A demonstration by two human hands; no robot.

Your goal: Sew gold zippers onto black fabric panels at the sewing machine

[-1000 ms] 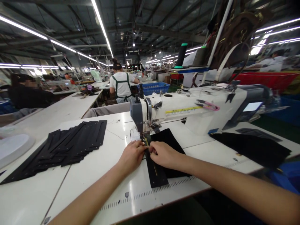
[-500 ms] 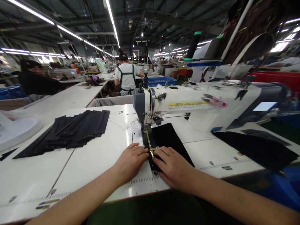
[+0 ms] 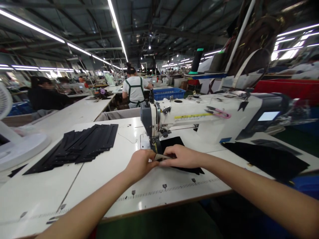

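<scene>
My left hand (image 3: 141, 164) and my right hand (image 3: 181, 156) are close together in front of the sewing machine (image 3: 196, 114). Both are closed in a pinch on the near end of a black fabric piece (image 3: 171, 141). That end is lifted and bent upward, so a greyish underside shows between my fingers. A bit of gold zipper (image 3: 156, 146) shows on the piece just below the needle area. The rest of the zipper and its pull are hidden by my hands. More black fabric lies flat to the right, under my right hand.
A fanned stack of black panels (image 3: 87, 143) lies on the left of the white table (image 3: 104, 176). A white fan (image 3: 27, 147) stands at far left. Another black fabric piece (image 3: 269, 159) lies at right. Pink-handled snips (image 3: 219, 112) rest against the machine. A person (image 3: 134, 87) works beyond.
My hands lay on the zippered piece, flattening it; now they pinch its near end and have lifted and folded it upward. The zipper pull is out of sight. The view has shifted slightly.
</scene>
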